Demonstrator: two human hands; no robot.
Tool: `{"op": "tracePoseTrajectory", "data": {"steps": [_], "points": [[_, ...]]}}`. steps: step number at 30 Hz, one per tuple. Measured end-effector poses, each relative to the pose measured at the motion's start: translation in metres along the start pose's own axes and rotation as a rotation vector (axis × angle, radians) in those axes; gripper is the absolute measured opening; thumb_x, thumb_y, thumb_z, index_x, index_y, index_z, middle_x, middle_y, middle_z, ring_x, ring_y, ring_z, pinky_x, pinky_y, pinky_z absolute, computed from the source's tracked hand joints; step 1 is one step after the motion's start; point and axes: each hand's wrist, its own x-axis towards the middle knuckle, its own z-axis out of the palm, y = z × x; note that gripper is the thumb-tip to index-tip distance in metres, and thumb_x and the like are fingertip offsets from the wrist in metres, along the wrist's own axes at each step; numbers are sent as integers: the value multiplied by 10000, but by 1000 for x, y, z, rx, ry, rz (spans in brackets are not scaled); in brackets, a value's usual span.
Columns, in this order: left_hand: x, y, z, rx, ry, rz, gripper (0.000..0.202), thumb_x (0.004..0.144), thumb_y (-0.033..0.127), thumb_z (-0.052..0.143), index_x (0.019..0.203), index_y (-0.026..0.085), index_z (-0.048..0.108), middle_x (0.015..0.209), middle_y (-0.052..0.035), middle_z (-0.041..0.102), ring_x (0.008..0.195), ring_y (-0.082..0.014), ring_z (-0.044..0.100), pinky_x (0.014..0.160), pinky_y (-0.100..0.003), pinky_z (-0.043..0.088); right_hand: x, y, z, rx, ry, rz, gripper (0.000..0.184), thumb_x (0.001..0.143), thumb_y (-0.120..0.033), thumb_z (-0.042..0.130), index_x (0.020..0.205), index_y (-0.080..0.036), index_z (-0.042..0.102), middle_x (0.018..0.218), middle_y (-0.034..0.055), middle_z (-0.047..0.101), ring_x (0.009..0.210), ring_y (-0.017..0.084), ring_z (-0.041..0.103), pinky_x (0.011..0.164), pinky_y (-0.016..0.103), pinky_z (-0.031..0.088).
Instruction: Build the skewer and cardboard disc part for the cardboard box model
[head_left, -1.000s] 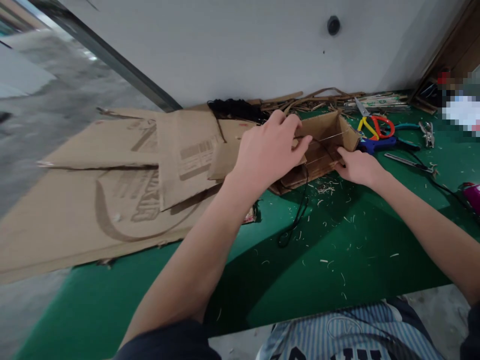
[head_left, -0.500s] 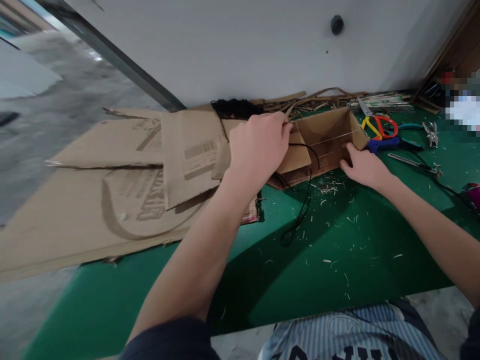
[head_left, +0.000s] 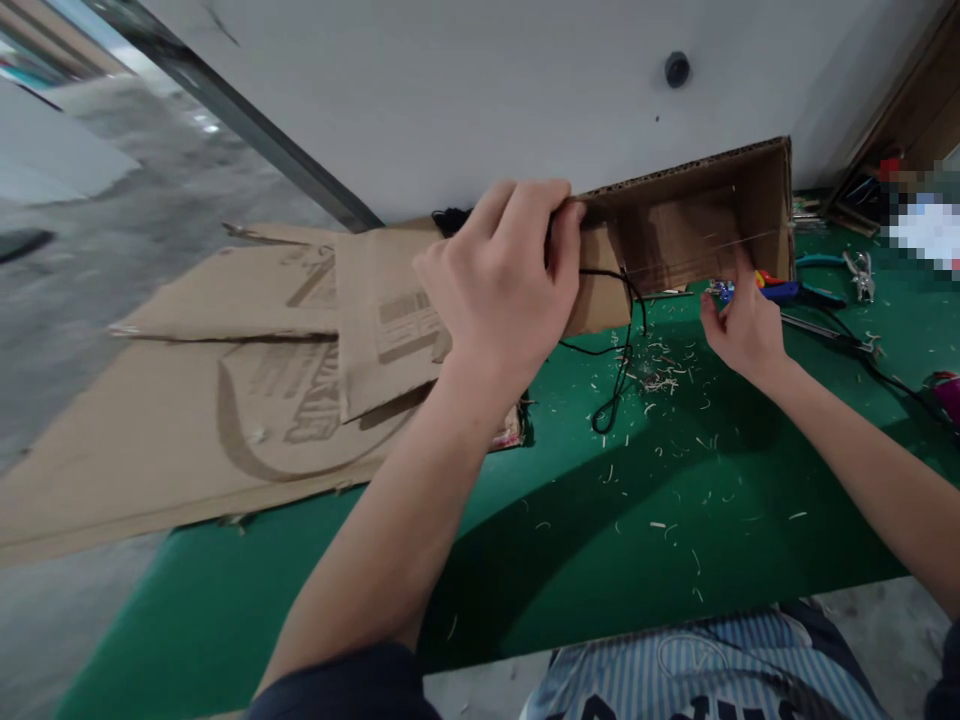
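My left hand (head_left: 501, 280) is closed around the left end of a folded cardboard piece (head_left: 697, 225), holding it raised off the green table (head_left: 600, 540). A black cord (head_left: 619, 350) hangs from the cardboard down to the table. My right hand (head_left: 742, 325) is under the cardboard's right part, index finger up and touching its face where a thin pale line crosses it; the other fingers are curled.
Large flattened cardboard sheets (head_left: 247, 380) cover the table's left side. Tools lie at the back right: blue-handled pliers (head_left: 780, 292), a metal tool (head_left: 859, 270) and a dark cable (head_left: 885, 370). Small chips litter the green surface. A white wall stands behind.
The cardboard piece has been lifted off the table and tipped upright by my left hand. My right hand followed it up, and the cord now dangles.
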Motion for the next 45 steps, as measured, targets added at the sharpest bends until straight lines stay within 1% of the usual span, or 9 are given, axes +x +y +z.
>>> {"op": "tracePoseTrajectory", "data": {"steps": [9, 18, 21, 24, 26, 30, 34, 40, 45], "points": [[12, -6, -18, 200, -189, -61, 282, 1019, 359, 491, 1062, 263, 753, 1024, -61, 801, 985, -274, 717, 846, -409, 537, -12, -8, -14, -57, 77, -246, 440, 1025, -317, 440, 1385, -166, 645, 783, 74, 762, 592, 192, 626, 559, 326, 378], [16, -28, 11, 88, -376, 40, 231, 962, 316, 544, 1034, 243, 750, 1119, -111, 778, 1119, -335, 705, 959, -470, 557, -32, -9, -23, 11, 14, -396, 327, 1020, -254, 448, 1099, -180, 756, 762, 41, 779, 587, 154, 642, 528, 308, 274], [13, -18, -1, -79, -345, 76, 204, 978, 332, 570, 1043, 248, 744, 1141, -87, 772, 1097, -289, 710, 960, -427, 565, -33, -16, -24, 249, -78, -343, 351, 1018, -322, 494, 1258, -158, 692, 930, 76, 801, 608, 146, 649, 556, 297, 381], [2, 1, -10, -359, -432, 114, 211, 1003, 336, 563, 1019, 228, 742, 1058, -51, 777, 913, -203, 718, 819, -330, 577, -36, -32, -27, 586, -200, -240, 644, 973, -455, 609, 1536, -180, 458, 1301, 148, 727, 629, 125, 647, 572, 299, 479], [-11, 15, -8, -517, -503, 158, 211, 1013, 330, 559, 1002, 216, 736, 1007, -32, 771, 773, -152, 678, 690, -284, 549, -40, -42, -27, 714, -260, -224, 756, 928, -482, 668, 1565, -184, 392, 1296, 151, 711, 646, 137, 650, 583, 311, 507], [-44, 40, 8, -655, -622, 206, 103, 997, 237, 562, 1018, 208, 659, 869, -11, 727, 709, -130, 654, 633, -264, 519, -48, -50, -21, 659, -344, -287, 247, 919, -314, 607, 1132, -196, 655, 894, 66, 731, 751, 203, 671, 681, 342, 532], [-63, 52, 12, -514, -659, 271, 49, 992, 205, 532, 987, 229, 576, 856, -25, 725, 749, -168, 678, 620, -299, 473, -46, -35, -18, 625, -379, -290, 159, 888, -169, 517, 859, -222, 664, 862, 40, 747, 761, 178, 673, 676, 303, 509], [-37, 25, -5, -113, -761, 129, 155, 1015, 385, 545, 1009, 238, 594, 696, -26, 689, 555, -202, 601, 498, -327, 362, -32, -4, -14, 377, -138, -316, 305, 1007, -236, 468, 1072, -177, 760, 976, 93, 809, 832, 205, 749, 753, 333, 558], [-24, 11, -18, 158, -904, 242, 338, 1006, 530, 551, 852, 248, 656, 705, -36, 709, 575, -225, 623, 511, -332, 356, -31, 1, -11, 329, -97, -359, 322, 1050, -277, 479, 1093, -181, 783, 1055, 102, 819, 939, 215, 776, 814, 348, 600]]}}
